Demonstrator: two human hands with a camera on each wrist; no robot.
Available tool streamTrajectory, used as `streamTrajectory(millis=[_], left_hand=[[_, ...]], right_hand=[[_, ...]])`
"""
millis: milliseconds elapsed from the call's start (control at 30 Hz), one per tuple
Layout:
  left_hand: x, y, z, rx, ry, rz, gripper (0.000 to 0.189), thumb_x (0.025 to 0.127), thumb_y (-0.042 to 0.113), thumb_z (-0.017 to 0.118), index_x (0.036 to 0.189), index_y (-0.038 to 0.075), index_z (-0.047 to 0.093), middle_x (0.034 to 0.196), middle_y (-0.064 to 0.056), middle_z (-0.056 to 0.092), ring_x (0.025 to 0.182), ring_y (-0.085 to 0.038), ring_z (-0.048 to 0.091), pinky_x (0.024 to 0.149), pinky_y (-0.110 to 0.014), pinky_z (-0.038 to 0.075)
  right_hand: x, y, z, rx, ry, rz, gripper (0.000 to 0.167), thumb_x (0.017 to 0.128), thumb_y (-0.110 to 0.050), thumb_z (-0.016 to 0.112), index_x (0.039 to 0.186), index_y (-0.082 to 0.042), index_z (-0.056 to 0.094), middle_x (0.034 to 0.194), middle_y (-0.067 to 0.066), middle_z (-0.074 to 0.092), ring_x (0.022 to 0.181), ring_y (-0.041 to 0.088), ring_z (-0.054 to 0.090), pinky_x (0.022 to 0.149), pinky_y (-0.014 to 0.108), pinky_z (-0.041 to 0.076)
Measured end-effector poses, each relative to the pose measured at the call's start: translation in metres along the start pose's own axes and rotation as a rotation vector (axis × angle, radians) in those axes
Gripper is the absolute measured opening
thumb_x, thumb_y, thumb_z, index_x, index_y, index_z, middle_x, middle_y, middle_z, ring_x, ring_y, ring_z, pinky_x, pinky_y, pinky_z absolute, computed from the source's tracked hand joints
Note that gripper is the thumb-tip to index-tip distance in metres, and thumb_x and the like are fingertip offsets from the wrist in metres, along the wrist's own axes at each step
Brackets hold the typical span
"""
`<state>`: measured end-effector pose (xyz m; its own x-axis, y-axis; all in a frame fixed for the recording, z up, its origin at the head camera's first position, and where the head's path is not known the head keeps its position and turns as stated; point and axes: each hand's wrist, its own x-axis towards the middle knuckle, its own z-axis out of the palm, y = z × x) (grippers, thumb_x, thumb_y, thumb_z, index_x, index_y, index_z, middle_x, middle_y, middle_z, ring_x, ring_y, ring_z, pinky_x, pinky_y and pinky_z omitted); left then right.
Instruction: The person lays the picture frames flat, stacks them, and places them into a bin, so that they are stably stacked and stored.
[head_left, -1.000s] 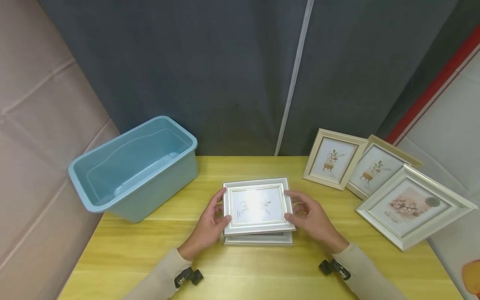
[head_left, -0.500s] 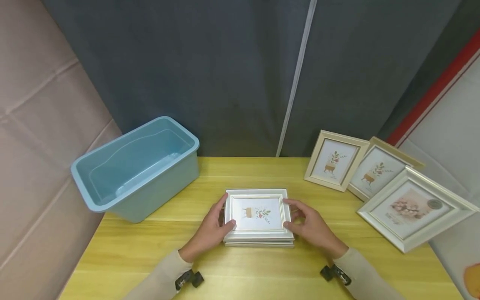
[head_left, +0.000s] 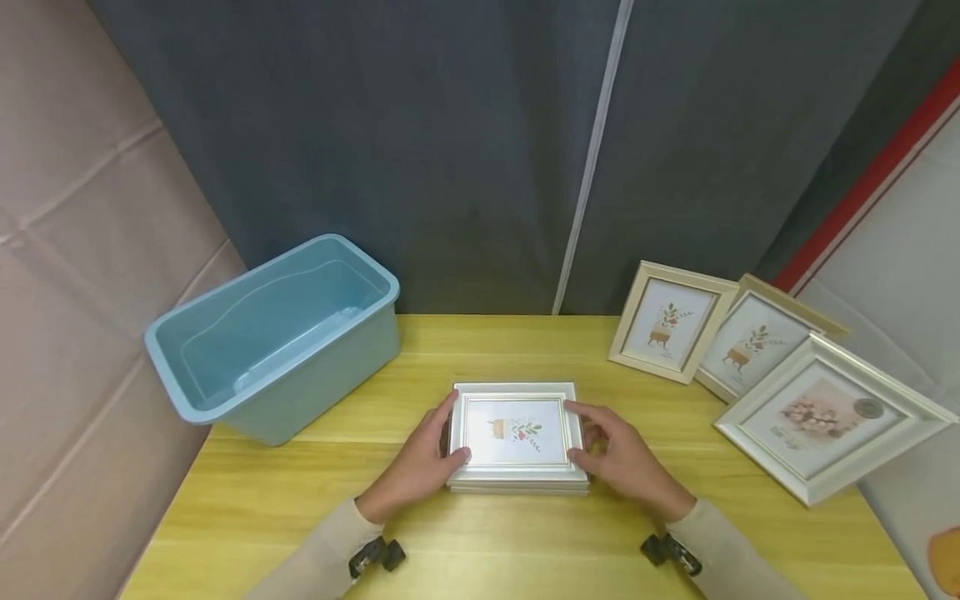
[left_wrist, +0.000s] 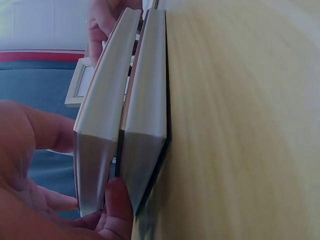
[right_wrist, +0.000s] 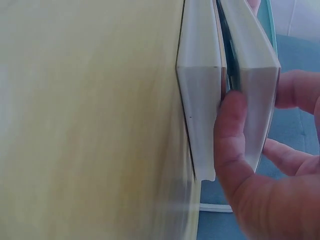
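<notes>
A silver-white picture frame (head_left: 517,429) with a plant print lies flat atop a second white picture frame (left_wrist: 145,90) in the middle of the table. My left hand (head_left: 416,462) grips the upper frame's left end, and my right hand (head_left: 628,458) grips its right end. In the left wrist view, a fingertip (left_wrist: 119,197) reaches into the narrow gap between the two frames. The right wrist view likewise shows a finger (right_wrist: 232,120) at that gap, with other fingers on the upper frame's face. The lower frame rests on the tabletop, mostly covered in the head view.
At the left stands a blue plastic bin (head_left: 330,367). Three picture frames stand at the right: a small cream one (head_left: 626,333), another behind it (head_left: 738,342), and a larger silver one (head_left: 795,467). A dark curtain (head_left: 412,150) hangs behind the wooden table (head_left: 480,550).
The upper frame has come down and toward me, from tilted above the lower frame to nearly aligned over it. Both hands kept their grip and moved with it.
</notes>
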<state>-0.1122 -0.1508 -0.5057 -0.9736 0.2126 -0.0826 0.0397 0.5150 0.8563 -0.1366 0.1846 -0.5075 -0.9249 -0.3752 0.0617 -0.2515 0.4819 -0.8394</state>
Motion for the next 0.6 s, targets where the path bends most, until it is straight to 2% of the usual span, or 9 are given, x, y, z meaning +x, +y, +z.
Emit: streamTrajectory(millis=[67, 133, 233, 300, 367, 600], left_hand=[[0.0004, 0.0003, -0.0006, 0.019, -0.011, 0.001, 0.093, 0.097, 0.016, 0.073, 0.171, 0.022, 0.018, 0.168, -0.020, 0.036, 0.154, -0.041, 0.037, 0.124, -0.064, 0.031], [0.0013, -0.0003, -0.0009, 0.037, -0.025, -0.001, 0.095, 0.096, 0.016, 0.075, 0.171, 0.022, 0.018, 0.166, -0.020, 0.038, 0.148, -0.040, 0.046, 0.119, -0.059, 0.042], [0.0017, -0.0018, -0.0018, 0.040, -0.044, -0.010, 0.097, 0.094, 0.014, 0.077, 0.171, 0.021, 0.018, 0.161, -0.020, 0.042, 0.129, -0.033, 0.058, 0.100, -0.044, 0.058], [0.0017, -0.0034, -0.0024, 0.031, -0.050, -0.014, 0.097, 0.094, 0.013, 0.078, 0.171, 0.020, 0.019, 0.159, -0.020, 0.042, 0.117, -0.026, 0.060, 0.087, -0.032, 0.058], [0.0018, -0.0045, -0.0030, 0.016, -0.053, -0.011, 0.097, 0.094, 0.011, 0.077, 0.171, 0.019, 0.019, 0.157, -0.020, 0.043, 0.107, -0.022, 0.059, 0.080, -0.027, 0.056], [0.0032, -0.0051, -0.0012, -0.006, -0.066, 0.006, 0.094, 0.094, 0.012, 0.077, 0.170, 0.018, 0.022, 0.154, -0.018, 0.045, 0.091, -0.017, 0.058, 0.073, -0.026, 0.055]], right_hand=[[-0.0004, -0.0002, -0.0005, -0.026, 0.005, -0.015, 0.072, 0.086, -0.004, 0.083, 0.152, -0.009, 0.056, 0.119, 0.015, 0.062, 0.089, 0.020, 0.062, 0.064, 0.024, 0.056], [-0.0004, -0.0004, -0.0012, -0.041, 0.007, -0.014, 0.072, 0.085, -0.004, 0.084, 0.151, -0.009, 0.057, 0.118, 0.015, 0.062, 0.088, 0.022, 0.061, 0.063, 0.024, 0.055], [0.0003, 0.0005, -0.0018, -0.050, -0.008, -0.002, 0.071, 0.086, -0.006, 0.084, 0.151, -0.007, 0.057, 0.121, 0.016, 0.060, 0.087, 0.022, 0.060, 0.064, 0.023, 0.054], [0.0014, 0.0012, -0.0021, -0.049, -0.026, 0.007, 0.070, 0.087, -0.008, 0.085, 0.151, -0.006, 0.057, 0.122, 0.017, 0.059, 0.087, 0.021, 0.060, 0.064, 0.022, 0.054], [0.0023, 0.0015, -0.0026, -0.044, -0.040, 0.013, 0.070, 0.088, -0.010, 0.085, 0.152, -0.006, 0.056, 0.124, 0.018, 0.058, 0.087, 0.020, 0.060, 0.066, 0.022, 0.053], [0.0006, 0.0027, -0.0083, -0.050, -0.060, 0.003, 0.070, 0.090, -0.016, 0.084, 0.153, -0.005, 0.055, 0.134, 0.021, 0.057, 0.086, 0.017, 0.060, 0.065, 0.022, 0.053]])
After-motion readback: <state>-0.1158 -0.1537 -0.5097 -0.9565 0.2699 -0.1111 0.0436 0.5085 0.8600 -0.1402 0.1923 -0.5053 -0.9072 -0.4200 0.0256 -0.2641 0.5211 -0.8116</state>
